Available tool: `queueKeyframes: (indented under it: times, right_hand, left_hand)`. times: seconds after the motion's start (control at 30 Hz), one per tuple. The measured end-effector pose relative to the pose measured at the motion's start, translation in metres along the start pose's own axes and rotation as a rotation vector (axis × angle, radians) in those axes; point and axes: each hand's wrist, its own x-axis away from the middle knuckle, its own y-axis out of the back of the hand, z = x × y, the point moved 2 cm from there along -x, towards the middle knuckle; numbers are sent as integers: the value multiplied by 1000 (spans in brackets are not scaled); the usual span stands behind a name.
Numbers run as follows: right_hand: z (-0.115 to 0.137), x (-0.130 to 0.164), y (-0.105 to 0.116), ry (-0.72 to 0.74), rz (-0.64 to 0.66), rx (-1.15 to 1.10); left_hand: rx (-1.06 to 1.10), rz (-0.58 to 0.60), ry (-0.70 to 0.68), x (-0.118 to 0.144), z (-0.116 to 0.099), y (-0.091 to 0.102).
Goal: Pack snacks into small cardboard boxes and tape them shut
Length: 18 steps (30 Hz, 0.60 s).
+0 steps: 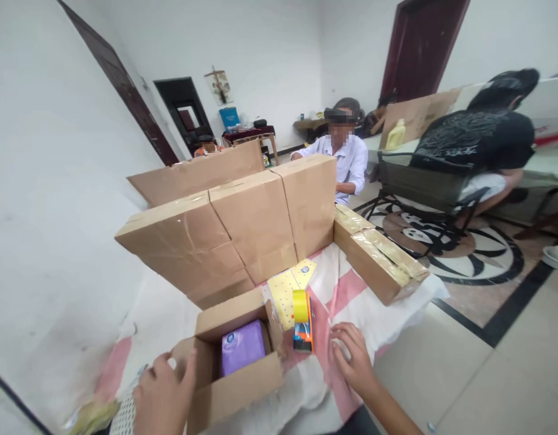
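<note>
My left hand (163,389) is at the left side of an open cardboard box (236,399), thumb and fingers apart, by its left flap. Inside the box lies a purple packet (243,347) with a small round blue mark. To the right of the box, my right hand (352,356) is low over the tablecloth, fingers loosely bent and apart, with nothing visible in them. Between this hand and the box is an orange tape dispenser (311,323) with a roll of yellow tape (300,305). Behind it lies a yellow dotted sheet (282,293).
Tall cardboard boxes (256,220) form a wall across the table's far side. A long taped box (374,260) lies at the right edge of the pink and white tablecloth (317,383). Beyond sit a person in a light shirt (351,157) and another in black (473,136).
</note>
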Motion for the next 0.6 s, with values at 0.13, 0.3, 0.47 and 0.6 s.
queueKeyframes:
  times: [0.13,0.3,0.47,0.6]
  right_hand:
    - [52,-30,-23,-38,242,-254]
    - [98,-56,-59,-33,530,-396]
    - [106,-65,-76,-48,599,-248]
    - [101,-71,-85,-89,578,-321]
  left_hand:
    - [-1,119,34,1,43,-10]
    - [89,201,72,25,45,-10]
    - [245,124,-281,36,44,-15]
    - [313,148,-511,30,56,-27]
